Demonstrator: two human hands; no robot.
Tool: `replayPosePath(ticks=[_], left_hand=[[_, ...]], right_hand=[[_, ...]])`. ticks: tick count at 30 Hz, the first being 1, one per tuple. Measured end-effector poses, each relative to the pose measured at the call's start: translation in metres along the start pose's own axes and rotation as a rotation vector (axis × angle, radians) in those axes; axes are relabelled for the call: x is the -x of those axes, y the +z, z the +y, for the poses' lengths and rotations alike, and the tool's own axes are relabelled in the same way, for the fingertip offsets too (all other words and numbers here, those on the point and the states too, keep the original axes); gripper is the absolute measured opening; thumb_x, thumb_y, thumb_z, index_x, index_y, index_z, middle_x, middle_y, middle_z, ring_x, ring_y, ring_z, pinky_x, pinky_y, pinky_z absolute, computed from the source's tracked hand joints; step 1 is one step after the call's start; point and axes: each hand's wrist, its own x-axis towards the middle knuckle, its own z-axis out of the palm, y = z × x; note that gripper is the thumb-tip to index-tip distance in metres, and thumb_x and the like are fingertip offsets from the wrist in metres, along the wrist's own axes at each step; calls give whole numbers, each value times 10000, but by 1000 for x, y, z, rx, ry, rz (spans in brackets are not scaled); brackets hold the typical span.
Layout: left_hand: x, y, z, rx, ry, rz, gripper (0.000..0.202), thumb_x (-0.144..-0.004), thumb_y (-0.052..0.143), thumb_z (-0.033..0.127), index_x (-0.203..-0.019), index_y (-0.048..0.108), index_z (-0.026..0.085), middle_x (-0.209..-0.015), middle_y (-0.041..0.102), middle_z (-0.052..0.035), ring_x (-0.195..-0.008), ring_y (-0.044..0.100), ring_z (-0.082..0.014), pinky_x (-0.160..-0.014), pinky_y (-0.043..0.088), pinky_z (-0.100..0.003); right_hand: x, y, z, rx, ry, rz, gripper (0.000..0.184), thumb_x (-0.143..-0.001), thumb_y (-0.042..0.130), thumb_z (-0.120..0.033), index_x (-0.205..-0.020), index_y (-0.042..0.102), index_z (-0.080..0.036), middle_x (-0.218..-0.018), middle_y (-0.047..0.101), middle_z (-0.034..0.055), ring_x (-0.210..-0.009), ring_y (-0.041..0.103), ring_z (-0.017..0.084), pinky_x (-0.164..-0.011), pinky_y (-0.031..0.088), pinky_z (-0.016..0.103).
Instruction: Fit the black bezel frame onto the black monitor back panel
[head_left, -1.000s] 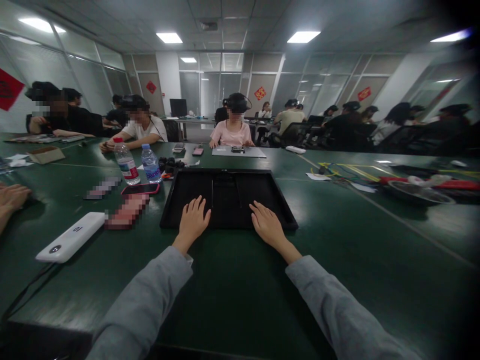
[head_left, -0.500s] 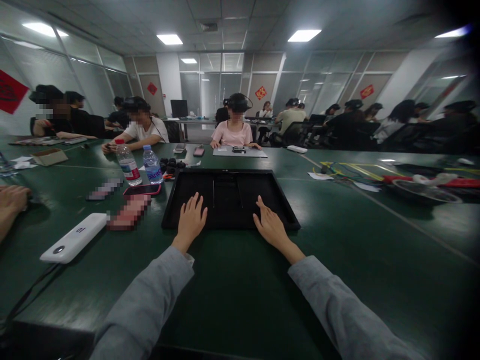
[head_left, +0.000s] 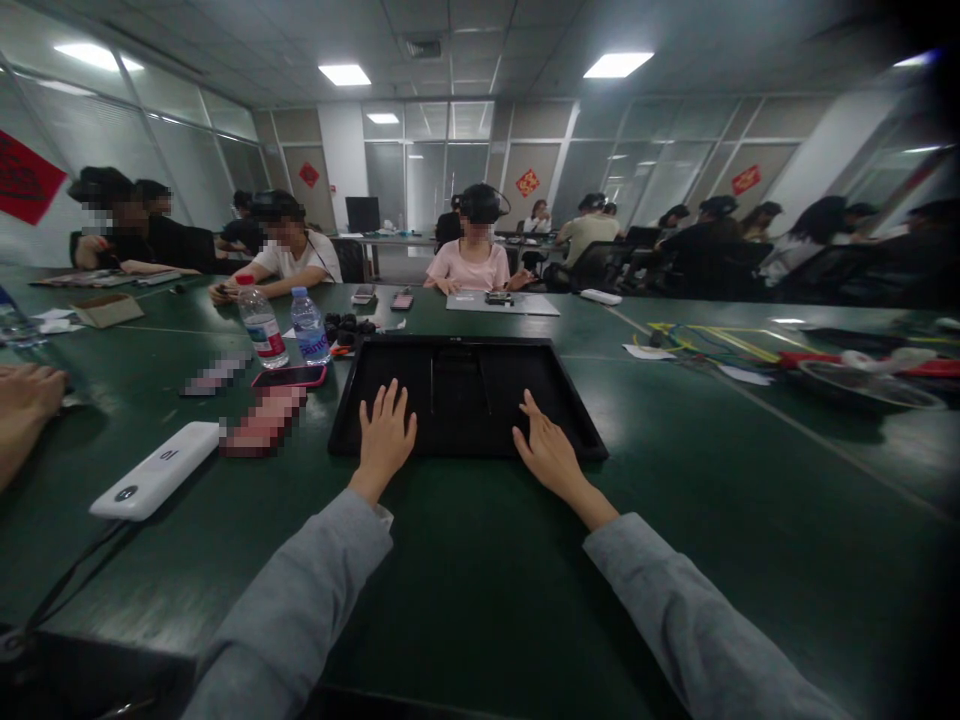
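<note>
A shallow black rectangular casing (head_left: 461, 405) with a raised rim, like the back shell of a monitor, lies flat on the green table in front of me. My left hand (head_left: 385, 440) is over its near left part, palm down with fingers spread. Over the near right part is my right hand (head_left: 551, 450), fingers stretched out and thumb apart. Neither hand holds anything. Whether the palms touch the casing or hover just above it, I cannot tell.
Left of the casing are two water bottles (head_left: 310, 327), a red-edged phone (head_left: 289, 377) and a white power bank (head_left: 157, 472) with a cable. Another person's hand (head_left: 30, 400) rests at the far left. Cables and a metal bowl (head_left: 870, 385) lie at the right.
The view has shifted slightly, while my hands stay over the casing with little change. Across the table, the person in pink has raised a hand beside the pale board.
</note>
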Motion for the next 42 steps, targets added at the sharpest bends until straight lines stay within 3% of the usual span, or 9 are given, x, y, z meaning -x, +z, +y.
replayPosePath(ticks=[7, 12, 14, 17, 22, 27, 29, 34, 42], left_hand=[[-3, 7, -5, 63, 7, -89, 472, -1046, 378, 336, -1442, 617, 243, -1570, 533, -96, -1478, 451, -292, -1220, 341, -547], [-2, 4, -3, 51, -8, -80, 491, -1046, 367, 345, -1471, 587, 232, -1602, 490, -109, -1497, 418, -315, -1232, 273, -636], [-1, 2, -1, 28, -18, -39, 517, -1044, 371, 347, -1517, 534, 216, -1656, 404, -112, -1533, 357, -324, -1238, 244, -653], [0, 0, 0, 2, -18, 1, 550, -1038, 388, 345, -1564, 468, 206, -1699, 316, -109, -1561, 297, -324, -1246, 245, -631], [-1, 4, -1, 26, -17, -81, 473, -1041, 384, 333, -1448, 608, 241, -1573, 529, -103, -1453, 467, -300, -1204, 354, -565], [-1, 5, -2, 19, -10, -69, 464, -1040, 387, 330, -1427, 624, 233, -1553, 551, -106, -1441, 476, -294, -1194, 365, -564], [-1, 4, -1, 9, -15, -66, 466, -1042, 382, 332, -1431, 620, 235, -1560, 544, -104, -1454, 460, -294, -1203, 348, -578], [0, 0, 1, -26, -35, 9, 526, -1033, 400, 341, -1523, 519, 193, -1676, 369, -120, -1545, 313, -337, -1228, 263, -646], [-1, 3, -1, 73, -35, -76, 456, -1036, 390, 329, -1407, 638, 234, -1548, 552, -121, -1436, 473, -325, -1189, 343, -600]], right_hand=[[0, -1, 1, -45, 31, -15, 794, -1044, 366, -393, -1665, 14, -44, -1410, 623, 210, -1184, 657, 310, -933, 550, 469], [-1, -1, 1, 4, -4, -74, 531, -1051, 321, -364, -1486, 530, -141, -1452, 596, 176, -1320, 569, 310, -998, 517, 485], [-1, -1, 1, 20, -2, -94, 496, -1053, 313, -358, -1396, 614, -164, -1451, 594, 165, -1337, 552, 303, -1019, 506, 490], [0, -2, 1, 33, 12, -67, 499, -1045, 337, -363, -1426, 590, -166, -1498, 548, 165, -1372, 518, 304, -1048, 494, 497], [-1, -1, 1, 5, 16, -50, 605, -1042, 336, -363, -1587, 390, -107, -1460, 571, 198, -1331, 555, 307, -1020, 520, 480], [-2, -1, 1, -23, 27, -57, 706, -1043, 338, -377, -1659, 180, -69, -1376, 632, 203, -1226, 625, 303, -965, 547, 472], [-2, -1, 1, -18, 22, -54, 682, -1044, 339, -370, -1649, 224, -75, -1394, 624, 200, -1229, 624, 297, -964, 546, 461], [-1, -1, 1, 18, -7, -97, 491, -1051, 324, -349, -1402, 611, -160, -1438, 601, 162, -1313, 569, 298, -1001, 524, 473], [-1, -2, 1, 4, 13, -87, 475, -1040, 348, -343, -1408, 602, -183, -1434, 593, 161, -1318, 556, 304, -1007, 520, 499]])
